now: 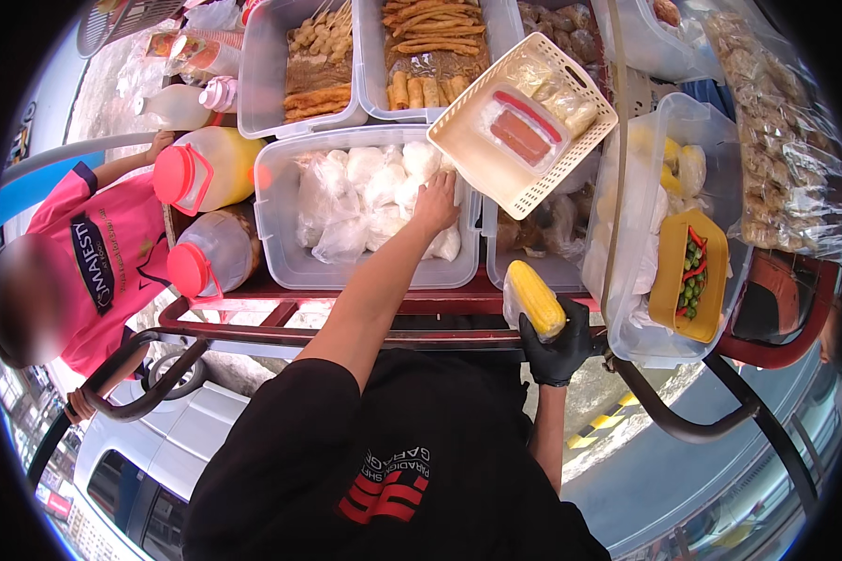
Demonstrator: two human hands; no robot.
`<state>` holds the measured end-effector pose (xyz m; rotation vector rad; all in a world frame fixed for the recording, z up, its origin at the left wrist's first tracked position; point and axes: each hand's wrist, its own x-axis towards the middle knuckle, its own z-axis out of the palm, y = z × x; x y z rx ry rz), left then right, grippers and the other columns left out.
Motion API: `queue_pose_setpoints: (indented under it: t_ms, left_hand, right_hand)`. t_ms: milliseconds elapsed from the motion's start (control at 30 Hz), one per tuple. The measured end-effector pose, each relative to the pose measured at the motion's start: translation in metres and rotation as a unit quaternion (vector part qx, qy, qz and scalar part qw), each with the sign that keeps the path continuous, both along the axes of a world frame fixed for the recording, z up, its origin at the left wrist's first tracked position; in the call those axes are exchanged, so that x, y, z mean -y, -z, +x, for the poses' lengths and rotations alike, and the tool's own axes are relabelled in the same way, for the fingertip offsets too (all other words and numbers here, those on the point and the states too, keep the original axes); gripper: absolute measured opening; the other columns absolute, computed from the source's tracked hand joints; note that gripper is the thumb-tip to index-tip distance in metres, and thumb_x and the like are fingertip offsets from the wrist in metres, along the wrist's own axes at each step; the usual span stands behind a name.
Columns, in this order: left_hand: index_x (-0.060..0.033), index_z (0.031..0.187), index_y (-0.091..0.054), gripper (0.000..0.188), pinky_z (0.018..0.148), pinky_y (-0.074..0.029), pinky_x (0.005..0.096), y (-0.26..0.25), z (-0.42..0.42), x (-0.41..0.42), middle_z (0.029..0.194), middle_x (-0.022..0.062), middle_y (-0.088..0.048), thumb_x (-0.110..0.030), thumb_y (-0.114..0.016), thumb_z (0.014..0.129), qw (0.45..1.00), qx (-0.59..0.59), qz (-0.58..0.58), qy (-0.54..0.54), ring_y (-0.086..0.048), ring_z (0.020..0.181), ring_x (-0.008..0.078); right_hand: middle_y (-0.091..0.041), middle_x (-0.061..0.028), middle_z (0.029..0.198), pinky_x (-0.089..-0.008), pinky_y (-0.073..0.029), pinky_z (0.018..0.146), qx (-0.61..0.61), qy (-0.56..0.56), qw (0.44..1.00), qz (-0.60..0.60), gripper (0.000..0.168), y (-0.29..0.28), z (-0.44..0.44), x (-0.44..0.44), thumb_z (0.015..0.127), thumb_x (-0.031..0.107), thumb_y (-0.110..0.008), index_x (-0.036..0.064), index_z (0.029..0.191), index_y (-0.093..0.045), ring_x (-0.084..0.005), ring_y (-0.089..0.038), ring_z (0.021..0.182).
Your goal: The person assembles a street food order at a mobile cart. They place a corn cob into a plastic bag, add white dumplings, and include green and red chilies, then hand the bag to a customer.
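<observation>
My bare left hand (438, 202) reaches into a clear plastic tub, its fingers on the knotted plastic bags of white food (386, 184) at the tub's right side. Whether the fingers grip a bag cannot be told. The tub (365, 275) stands in front of me on a red metal cart. In my right hand (556, 342), which wears a black glove, is a yellow corn cob (535, 300) partly wrapped in clear plastic, held upright near the cart's front rail. Above it, a cream perforated basket (456, 151) sits tilted across the tubs, with a lidless plastic box of sausages (523, 133) inside.
Tubs of fried snacks (431, 49) stand behind. Red-lidded jugs (214, 168) are at left, beside a person in a pink shirt (116, 259). At right are a yellow container of chillies (691, 277) and bagged snacks (779, 168). A dark metal rail (337, 338) crosses before me.
</observation>
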<state>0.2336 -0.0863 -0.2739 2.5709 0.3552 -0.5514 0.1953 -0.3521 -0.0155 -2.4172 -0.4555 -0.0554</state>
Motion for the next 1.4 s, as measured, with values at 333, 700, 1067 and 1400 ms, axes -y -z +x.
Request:
queue_pose_setpoints:
  t_ms: [333, 700, 1067, 1400]
  left_hand:
    - [-0.0011, 0.129, -0.057, 0.048, 0.091, -0.054, 0.0506, -0.008, -0.004, -0.027, 0.123, 0.0246, -0.058, -0.013, -0.079, 0.088, 0.991, 0.066, -0.081, -0.081, -0.062, 0.114, 0.0424]
    - [-0.0108, 0.150, -0.045, 0.074, 0.103, -0.052, 0.0506, -0.019, -0.054, -0.070, 0.151, 0.0215, -0.044, -0.005, -0.076, 0.082, 0.989, 0.104, -0.085, -0.068, -0.055, 0.130, 0.0437]
    - [-0.0054, 0.151, -0.037, 0.100, 0.108, -0.051, 0.0495, 0.016, 0.007, -0.021, 0.148, 0.0224, -0.042, -0.023, -0.096, 0.072, 0.999, 0.030, -0.025, 0.005, -0.050, 0.136, 0.0400]
    - [-0.0019, 0.150, -0.051, 0.084, 0.110, -0.051, 0.0413, -0.009, 0.010, -0.061, 0.146, 0.0236, -0.056, -0.018, -0.091, 0.078, 0.973, -0.058, -0.214, -0.061, -0.054, 0.138, 0.0368]
  right_hand:
    - [-0.072, -0.0167, 0.100, -0.0447, -0.060, 0.078, 0.002, 0.018, 1.000, 0.001, 0.062, 0.000, -0.002, 0.003, 0.069, 0.018, -0.096, 0.004, 0.122, -0.066, -0.0365, -0.072, 0.086]
    - [-0.071, -0.0187, 0.095, -0.0451, -0.059, 0.073, 0.018, 0.010, 1.000, -0.004, 0.061, 0.002, 0.001, 0.002, 0.070, 0.018, -0.095, 0.002, 0.121, -0.065, -0.0374, -0.072, 0.080]
    - [-0.072, -0.0172, 0.096, -0.0443, -0.059, 0.074, 0.013, 0.031, 0.999, 0.006, 0.061, 0.003, -0.001, 0.001, 0.071, 0.019, -0.096, 0.004, 0.121, -0.066, -0.0360, -0.072, 0.082]
    - [-0.072, -0.0163, 0.103, -0.0428, -0.059, 0.081, -0.004, 0.044, 0.999, 0.011, 0.061, 0.003, -0.006, 0.003, 0.073, 0.018, -0.096, 0.003, 0.124, -0.066, -0.0328, -0.072, 0.088]
